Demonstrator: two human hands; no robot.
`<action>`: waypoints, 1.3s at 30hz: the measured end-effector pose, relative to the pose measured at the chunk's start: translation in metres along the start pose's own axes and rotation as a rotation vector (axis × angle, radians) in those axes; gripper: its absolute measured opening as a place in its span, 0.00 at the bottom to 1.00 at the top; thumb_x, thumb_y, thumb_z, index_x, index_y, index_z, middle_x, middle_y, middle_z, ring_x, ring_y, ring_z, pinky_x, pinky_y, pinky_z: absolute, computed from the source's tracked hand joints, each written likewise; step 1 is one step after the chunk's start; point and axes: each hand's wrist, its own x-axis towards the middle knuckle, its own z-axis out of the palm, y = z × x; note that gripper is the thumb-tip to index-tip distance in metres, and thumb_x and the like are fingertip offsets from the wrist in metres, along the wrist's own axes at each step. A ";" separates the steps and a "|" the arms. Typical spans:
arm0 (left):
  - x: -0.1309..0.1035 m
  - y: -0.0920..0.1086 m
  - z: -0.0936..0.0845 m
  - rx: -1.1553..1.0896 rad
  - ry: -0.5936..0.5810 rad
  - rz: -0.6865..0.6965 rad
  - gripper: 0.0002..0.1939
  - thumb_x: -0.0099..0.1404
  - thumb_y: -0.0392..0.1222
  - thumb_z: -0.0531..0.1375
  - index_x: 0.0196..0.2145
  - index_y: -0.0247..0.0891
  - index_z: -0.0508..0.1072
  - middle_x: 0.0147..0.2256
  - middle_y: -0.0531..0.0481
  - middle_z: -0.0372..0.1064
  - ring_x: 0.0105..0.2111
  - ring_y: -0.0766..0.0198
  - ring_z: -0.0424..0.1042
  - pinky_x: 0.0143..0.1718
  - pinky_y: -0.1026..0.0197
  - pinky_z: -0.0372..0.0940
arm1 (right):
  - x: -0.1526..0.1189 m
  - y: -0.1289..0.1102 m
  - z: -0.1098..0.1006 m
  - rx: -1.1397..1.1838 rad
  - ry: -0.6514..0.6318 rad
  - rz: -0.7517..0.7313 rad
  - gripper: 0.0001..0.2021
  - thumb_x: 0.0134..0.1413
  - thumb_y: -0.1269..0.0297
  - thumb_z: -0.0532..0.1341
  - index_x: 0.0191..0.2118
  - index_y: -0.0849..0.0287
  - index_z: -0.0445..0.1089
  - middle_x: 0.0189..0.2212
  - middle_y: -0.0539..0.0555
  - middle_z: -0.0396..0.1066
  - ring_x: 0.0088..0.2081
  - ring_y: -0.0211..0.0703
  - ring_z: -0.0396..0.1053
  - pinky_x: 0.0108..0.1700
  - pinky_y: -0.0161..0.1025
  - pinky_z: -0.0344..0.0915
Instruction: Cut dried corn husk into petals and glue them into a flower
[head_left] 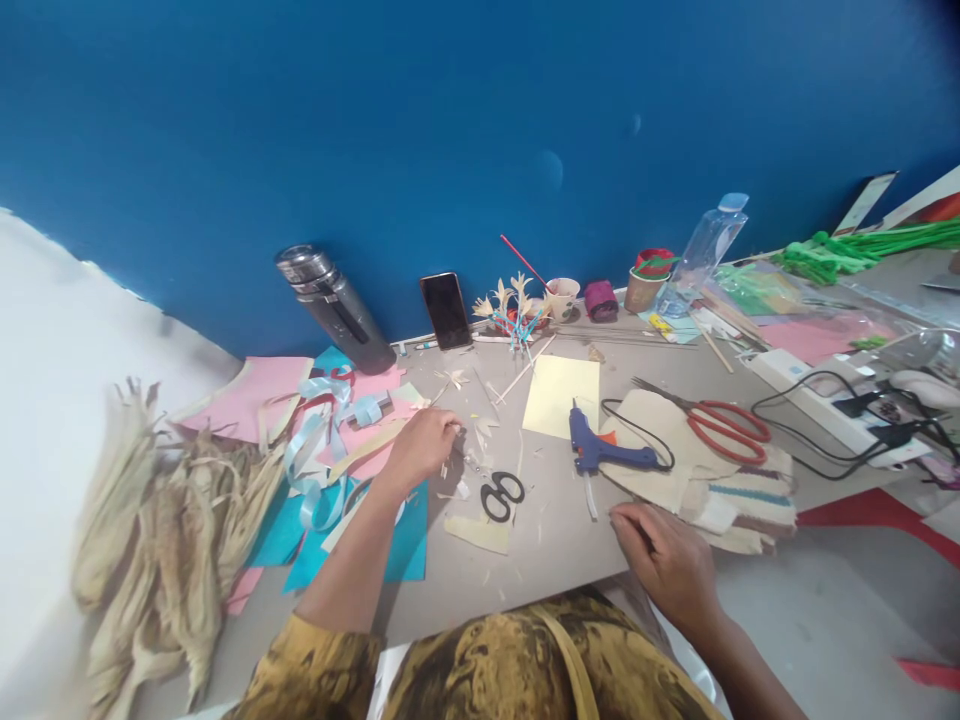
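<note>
My left hand (422,447) rests over the middle of the table with its fingers pressed together; anything in them is too small or hidden to make out. Just right of it lie small scissors (502,497) with black handles, among pale husk scraps. My right hand (665,562) lies at the table's front edge, fingers curled in with nothing visible in them. Beyond it a blue hot glue gun (611,452) lies on its side, its glue stick close to the hand. A yellow paper square (562,397) is behind the glue gun. Pale husk flowers (517,305) stand near the wall.
Dried corn husks (176,560) hang over the left edge beside light-blue ribbon (307,470) and coloured paper. A dark flask (337,310) and phone (445,310) stand behind. Red-handled scissors (727,432) lie on cloth at right, near a power strip (825,405) and a plastic bottle (705,255).
</note>
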 end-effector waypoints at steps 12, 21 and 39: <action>-0.013 0.009 0.007 0.146 0.021 0.022 0.15 0.66 0.38 0.52 0.29 0.41 0.78 0.34 0.43 0.73 0.42 0.52 0.71 0.47 0.53 0.62 | -0.001 0.002 0.001 -0.008 0.007 -0.026 0.09 0.67 0.64 0.56 0.36 0.58 0.72 0.29 0.52 0.76 0.30 0.42 0.74 0.36 0.37 0.63; -0.004 0.004 0.016 0.142 0.094 -0.123 0.08 0.59 0.41 0.58 0.24 0.39 0.72 0.32 0.43 0.73 0.40 0.51 0.70 0.41 0.56 0.62 | -0.002 0.001 0.001 0.015 0.012 -0.011 0.08 0.67 0.65 0.56 0.37 0.58 0.72 0.29 0.51 0.76 0.30 0.41 0.74 0.36 0.36 0.62; -0.002 0.000 0.022 -0.006 0.170 -0.241 0.05 0.59 0.41 0.60 0.26 0.39 0.73 0.35 0.44 0.75 0.39 0.54 0.72 0.36 0.59 0.61 | 0.050 -0.067 -0.004 0.172 -0.422 0.009 0.11 0.67 0.62 0.53 0.37 0.57 0.71 0.29 0.52 0.75 0.31 0.42 0.71 0.34 0.37 0.58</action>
